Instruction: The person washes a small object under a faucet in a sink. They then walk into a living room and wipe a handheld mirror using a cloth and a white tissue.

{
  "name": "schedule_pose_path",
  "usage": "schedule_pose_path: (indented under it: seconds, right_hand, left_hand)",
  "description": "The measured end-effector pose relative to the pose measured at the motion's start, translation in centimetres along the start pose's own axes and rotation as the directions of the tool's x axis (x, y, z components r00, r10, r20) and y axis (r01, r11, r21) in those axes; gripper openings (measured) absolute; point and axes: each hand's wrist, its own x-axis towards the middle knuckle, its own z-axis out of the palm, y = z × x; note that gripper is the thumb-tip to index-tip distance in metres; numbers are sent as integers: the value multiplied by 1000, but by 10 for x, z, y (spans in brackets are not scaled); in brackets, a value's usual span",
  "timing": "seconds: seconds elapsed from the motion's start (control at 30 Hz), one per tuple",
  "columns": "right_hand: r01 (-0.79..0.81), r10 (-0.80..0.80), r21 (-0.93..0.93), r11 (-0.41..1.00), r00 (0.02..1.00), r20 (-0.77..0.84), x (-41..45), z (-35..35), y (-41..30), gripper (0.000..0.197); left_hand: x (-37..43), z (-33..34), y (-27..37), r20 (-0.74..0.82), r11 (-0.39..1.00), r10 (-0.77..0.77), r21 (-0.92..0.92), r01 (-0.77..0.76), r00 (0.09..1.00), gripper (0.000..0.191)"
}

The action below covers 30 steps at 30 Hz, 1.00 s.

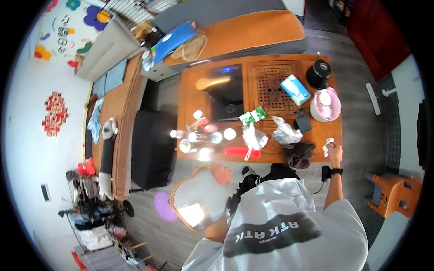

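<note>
In my left hand (221,173) is a cloud-shaped mirror (200,196) with a wooden-coloured rim, held off the table's near edge; its glass catches bright light. My right hand (335,151) holds a crumpled white tissue (328,146) at the wooden table's (318,152) near right corner. Beside that hand lies a dark brown cloth (299,155), with a clear plastic bag (286,132) behind it. Another plastic bag (254,138) touches a red elongated object (237,151). Several small jars and bottles (192,137) stand at the table's near left, partly lost in glare.
A pink-lined bin (325,108), a black kettle (318,73), a blue tissue pack (295,89) and a dark box-like object (302,121) occupy the table's right side. An orange stool (395,194) is at the right. A black-covered seat (152,149) stands left of the table.
</note>
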Motion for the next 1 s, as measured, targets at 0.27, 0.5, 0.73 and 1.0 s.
schedule_pose_path:
  seconds: [0.27,0.5,0.73,1.0]
  right_hand:
    - [412,-602,489,769,726,334,-141,-3,-216,34]
    - [541,-936,764,351,169,310,-239,29,-291,45]
    - [312,-951,921,231,-126,281,-269,14,-301,45]
    - [400,-829,899,-179,-553,81,-295,0,-324,40]
  left_hand:
    - [14,0,-16,251,993,-9,115,-21,968,63]
    - [-19,108,-70,-171,399,765,883,-247,621,50]
    - [-24,60,-16,140,923,278,237,-305,950,66]
    - [-8,75,-3,-17,960,167,232,-158,986,74]
